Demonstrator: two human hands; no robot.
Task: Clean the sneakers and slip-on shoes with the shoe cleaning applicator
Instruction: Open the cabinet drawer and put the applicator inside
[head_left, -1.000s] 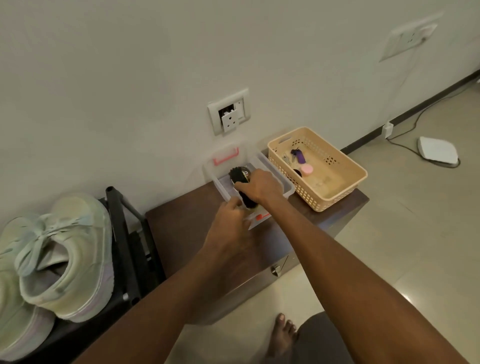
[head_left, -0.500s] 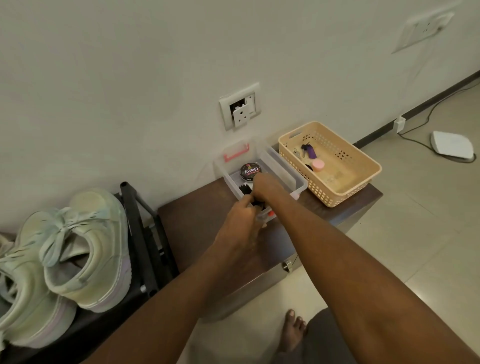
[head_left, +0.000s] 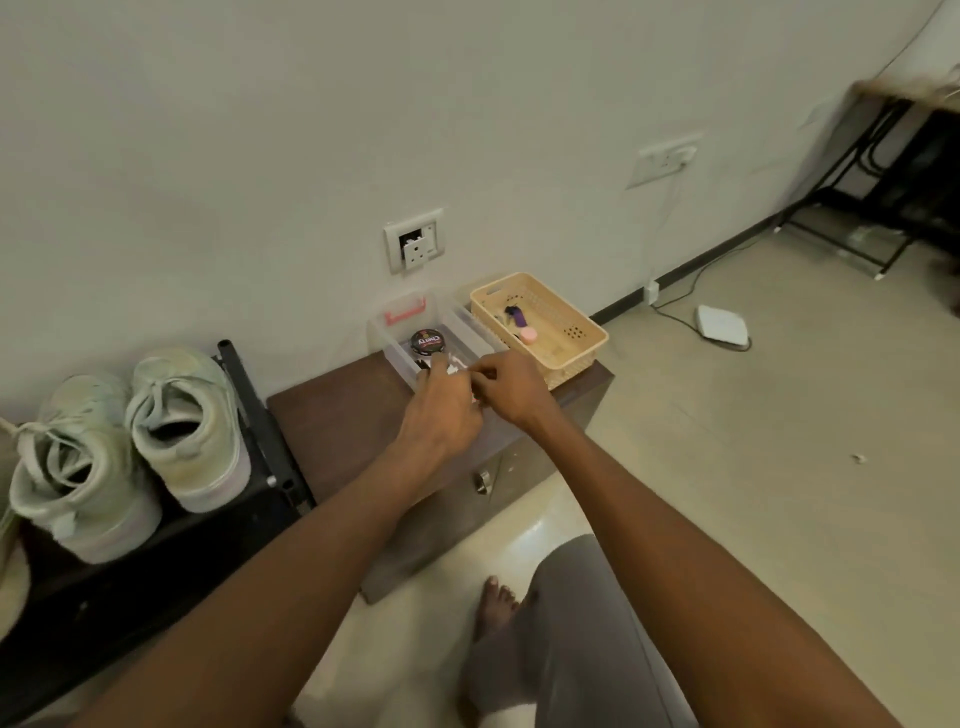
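Applicator: can't ID it for sure now. Only a small whitish bit (head_left: 453, 370) shows between the two hands at the front edge of the clear box (head_left: 387, 332), too blurred/hidden to call. 1 s back the R hand had a dark oblong thing lifted over the box; that's gone from view, and the round black tin (head_left: 427, 342) it was covering now sits exposed in the box. Head also panned right, more floor + desk legs in view. Read: still fetching/prepping supplies, no cleaning started. L hand (head_left: 441, 410) fingers curled down at box rim, seems to pinch the whitish bit, not 100%. R hand (head_left: 511, 392) curled, thumb + forefinger pinched at the same spot. Box sits on brown cabinet (head_left: 332, 415) against wall, beige basket (head_left: 561, 338) just beside on right. Sneakers (head_left: 135, 447), pale green/white, laces tied, on black rack (head_left: 260, 431) well left, untouched. Slip-ons not in view.
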